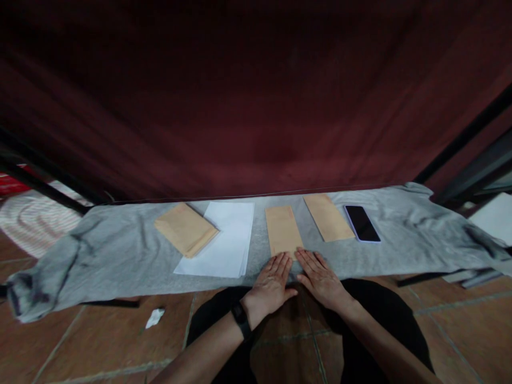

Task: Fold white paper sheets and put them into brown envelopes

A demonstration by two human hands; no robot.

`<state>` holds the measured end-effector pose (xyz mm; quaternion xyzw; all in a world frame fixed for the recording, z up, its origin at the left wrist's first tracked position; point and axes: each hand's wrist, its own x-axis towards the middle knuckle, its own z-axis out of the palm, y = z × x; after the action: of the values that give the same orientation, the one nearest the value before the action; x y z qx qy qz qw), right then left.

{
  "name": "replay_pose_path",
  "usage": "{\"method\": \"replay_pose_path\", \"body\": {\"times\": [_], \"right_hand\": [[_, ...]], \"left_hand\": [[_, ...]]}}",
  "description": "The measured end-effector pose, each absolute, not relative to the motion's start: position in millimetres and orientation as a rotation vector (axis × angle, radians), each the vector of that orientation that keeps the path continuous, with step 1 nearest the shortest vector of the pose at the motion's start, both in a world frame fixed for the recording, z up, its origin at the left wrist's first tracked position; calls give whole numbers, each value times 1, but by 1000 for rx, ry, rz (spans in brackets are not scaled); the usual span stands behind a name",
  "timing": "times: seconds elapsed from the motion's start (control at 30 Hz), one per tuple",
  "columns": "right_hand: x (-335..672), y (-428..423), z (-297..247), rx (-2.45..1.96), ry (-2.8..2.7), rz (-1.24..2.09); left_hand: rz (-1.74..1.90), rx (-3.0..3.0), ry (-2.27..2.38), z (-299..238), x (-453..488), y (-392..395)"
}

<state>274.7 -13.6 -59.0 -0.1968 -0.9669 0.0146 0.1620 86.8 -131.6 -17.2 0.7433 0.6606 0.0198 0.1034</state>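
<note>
Head view: both hands rest at the near edge of a grey cloth (120, 250).
Left hand (272, 282): flat, fingers stretched, gripping nothing, fingertips on the near end of the middle envelope (283, 230).
Right hand (320, 277): flat likewise, fingertips at that same end.
Middle envelope: lies lengthwise between white paper (224, 240) and a second envelope (328, 216).
Handling: likely light, thin, bendable and easily creased; probably best pinched at its near corners.
Nearby: phone (362, 223), far right.
</note>
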Motion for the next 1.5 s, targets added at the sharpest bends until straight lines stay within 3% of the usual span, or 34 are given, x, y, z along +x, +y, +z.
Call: {"method": "replay_pose_path", "body": {"times": [0.33,0.67,0.97,1.23,1.5], "right_hand": [[288,-8,-54,-651,-2798,203],[290,-8,-46,-749,-2812,351],[221,-16,-16,-587,-2855,675],[182,17,-36,-440,-2822,500],[166,62,-55,-761,-2708,324]], "left_hand": [[282,2343,1967,-29,70,-148],[251,2282,2049,-19,73,-139],[214,2344,2089,-14,70,-126],[198,2361,2121,-27,68,-121],[227,2404,2200,-37,78,-111]]}}
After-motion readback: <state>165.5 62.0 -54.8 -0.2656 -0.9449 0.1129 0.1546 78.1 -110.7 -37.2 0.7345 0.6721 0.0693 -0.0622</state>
